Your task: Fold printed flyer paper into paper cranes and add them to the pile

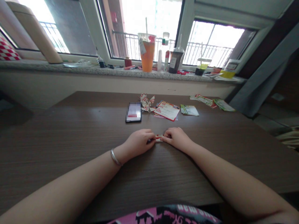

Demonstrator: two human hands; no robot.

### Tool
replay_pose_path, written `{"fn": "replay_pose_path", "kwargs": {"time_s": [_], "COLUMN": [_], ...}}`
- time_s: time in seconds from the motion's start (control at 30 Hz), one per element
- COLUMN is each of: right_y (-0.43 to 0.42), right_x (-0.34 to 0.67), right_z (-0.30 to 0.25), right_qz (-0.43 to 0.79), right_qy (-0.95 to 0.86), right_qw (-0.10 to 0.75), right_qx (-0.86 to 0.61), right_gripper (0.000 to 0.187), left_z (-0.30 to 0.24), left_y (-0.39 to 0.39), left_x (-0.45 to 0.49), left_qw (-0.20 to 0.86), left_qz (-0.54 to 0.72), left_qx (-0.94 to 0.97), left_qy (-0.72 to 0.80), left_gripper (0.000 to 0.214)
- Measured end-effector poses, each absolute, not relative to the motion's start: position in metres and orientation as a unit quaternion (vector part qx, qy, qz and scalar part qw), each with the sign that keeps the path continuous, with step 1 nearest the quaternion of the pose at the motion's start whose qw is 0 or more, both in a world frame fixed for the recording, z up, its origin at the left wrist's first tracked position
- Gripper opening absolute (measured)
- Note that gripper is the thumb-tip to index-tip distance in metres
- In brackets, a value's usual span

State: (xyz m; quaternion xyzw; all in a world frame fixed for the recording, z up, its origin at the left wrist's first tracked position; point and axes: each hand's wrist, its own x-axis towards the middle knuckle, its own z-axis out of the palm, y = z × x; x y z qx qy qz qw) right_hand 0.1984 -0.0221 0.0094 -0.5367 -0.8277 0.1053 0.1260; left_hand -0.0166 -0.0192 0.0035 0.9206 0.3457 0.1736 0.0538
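Between my two hands, low over the brown table (pixel 98 146), is a small folded piece of paper (pixel 159 137), white with red marks. My left hand (pixel 142 140), below a silver bracelet, pinches its left end. The right end is between the fingers of my right hand (pixel 176 138). Fingers cover much of the paper, so its full shape is hidden. Just beyond my left hand lies a phone (pixel 133 112) with its screen lit. Folded paper pieces (pixel 147 103), white with red stripes, sit beside the phone. A stack of printed cards (pixel 167 110) lies past my right hand.
Green-and-white cards (pixel 189 110) and more printed slips (pixel 205 101) lie at the back right of the table. On the granite windowsill (pixel 79 70) stand an orange drink cup (pixel 147 54), a dark drink cup (pixel 175 60) and a tan cylinder (pixel 37 34). A grey curtain (pixel 261 71) hangs at right.
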Motion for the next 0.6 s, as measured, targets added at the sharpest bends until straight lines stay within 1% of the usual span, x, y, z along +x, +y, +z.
{"fn": "replay_pose_path", "kwargs": {"time_s": [0.13, 0.33, 0.6], "right_y": [-0.0200, -0.0192, -0.0197], "right_x": [0.1999, 0.1998, 0.1977], "right_z": [0.0086, 0.0089, 0.0119], "right_qz": [0.105, 0.082, 0.079], "right_qy": [-0.831, -0.836, -0.827], "right_qw": [0.121, 0.102, 0.081], "right_qx": [-0.532, -0.532, -0.551], "right_gripper": [0.029, 0.029, 0.030], "left_z": [0.0020, 0.0054, 0.0089], "left_y": [-0.0187, -0.0194, -0.0215], "left_x": [-0.0173, -0.0186, -0.0174], "left_qw": [0.027, -0.051, -0.086], "left_qz": [0.181, 0.136, 0.102], "left_qx": [0.925, 0.948, 0.951], "left_qy": [0.334, 0.283, 0.278], "left_gripper": [0.013, 0.022, 0.025]}}
